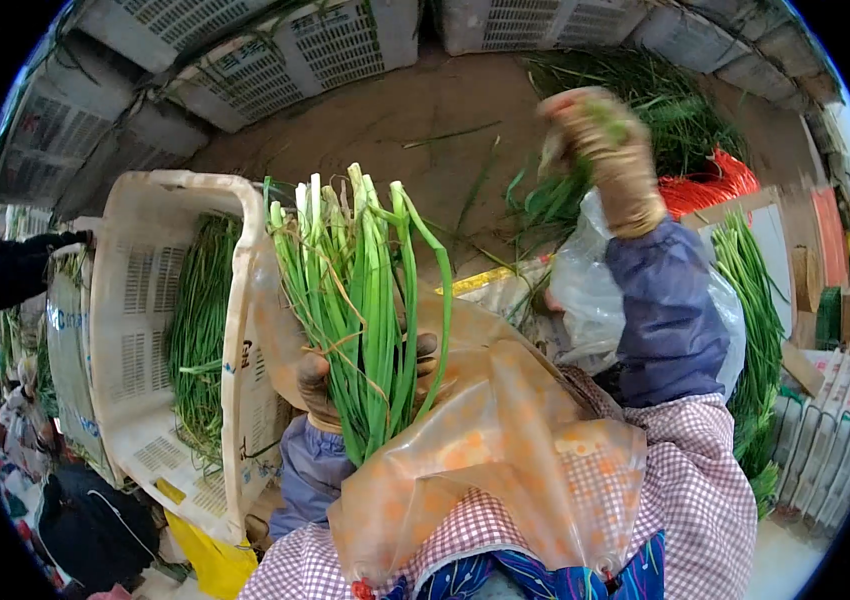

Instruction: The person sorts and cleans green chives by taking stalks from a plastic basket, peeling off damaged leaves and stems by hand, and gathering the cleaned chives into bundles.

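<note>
My left hand, in a brown glove, is closed around a bunch of garlic chives. The pale cut ends point away from me, and a few dry brown strands hang across the stems. Up at the right, my right hand is also gloved and smeared by motion, so its fingers cannot be made out. Green shows on that glove, and loose green leaves are just below it; whether they are held I cannot tell. Behind it lies a heap of loose greens on the brown floor.
A white plastic crate with green bundles stands at my left. More white crates line the back. Clear plastic, a red net bag and long greens are on the right. A dark-sleeved person is at far left.
</note>
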